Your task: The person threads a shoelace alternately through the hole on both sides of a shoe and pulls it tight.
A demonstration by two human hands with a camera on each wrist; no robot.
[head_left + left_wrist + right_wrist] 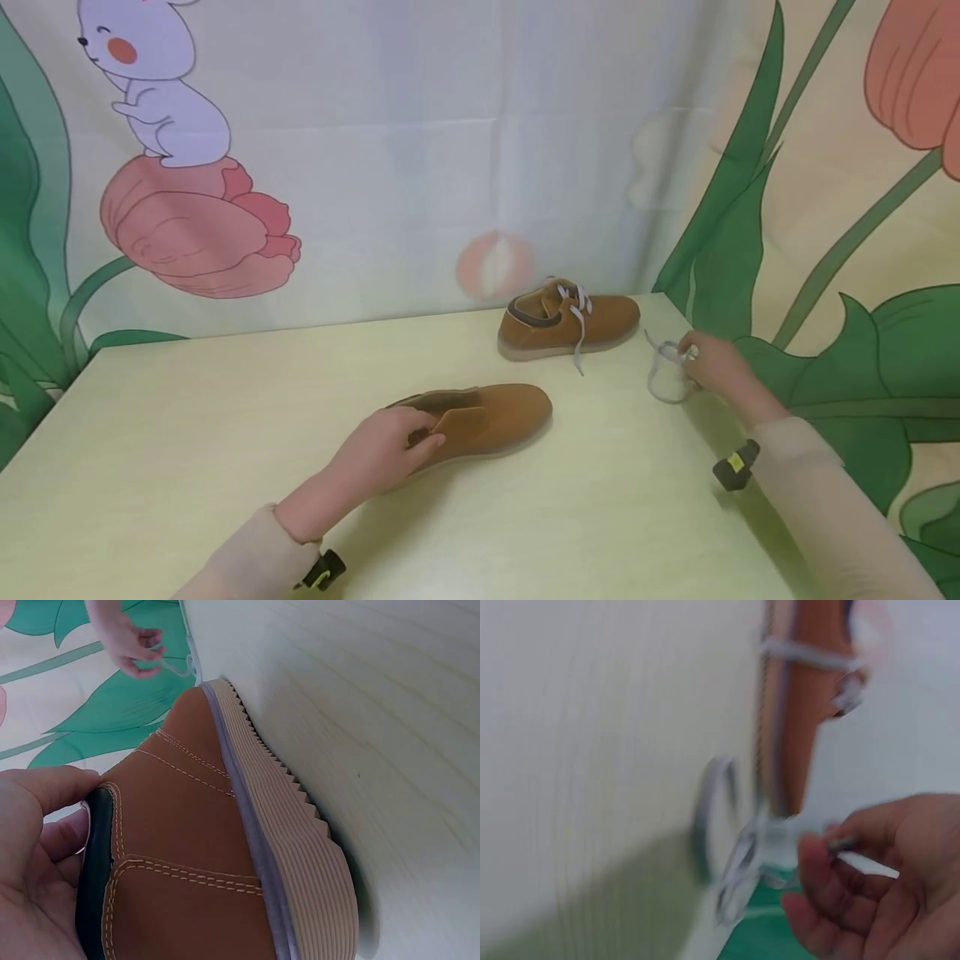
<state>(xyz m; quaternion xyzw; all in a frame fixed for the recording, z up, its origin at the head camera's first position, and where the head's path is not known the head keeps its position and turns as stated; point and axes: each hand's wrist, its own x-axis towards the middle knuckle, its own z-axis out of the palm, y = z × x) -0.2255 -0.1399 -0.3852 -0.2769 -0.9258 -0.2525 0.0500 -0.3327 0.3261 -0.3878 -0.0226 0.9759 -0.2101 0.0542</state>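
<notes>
Left hand (384, 442): gripping the collar of the unlaced brown shoe (487, 425), some fingers reaching inside the opening
Right hand (716, 362): pinching a loose grey-white shoelace (701, 840) between thumb and fingers, out beyond the unlaced shoe's toe
Unlaced shoe: lying on the pale wood-grained table (187, 467), its toe pointing towards the right-hand side
Laced brown shoe (603, 322): standing farther back, near the printed backdrop (390, 192), no hand touching it, one lace end trailing down its side
Shoelace: looping and crossing itself near the right fingers; from where I am standing, I am not able to tell whether it is touching the table
Steadying the shoe: holding by the collar seems sound, as long as the grip is leaving the eyelet flap uncovered
Handling the lace: letting the crossed loop open out before pulling is probably wise, since a hurried tug could be tightening it into a knot
</notes>
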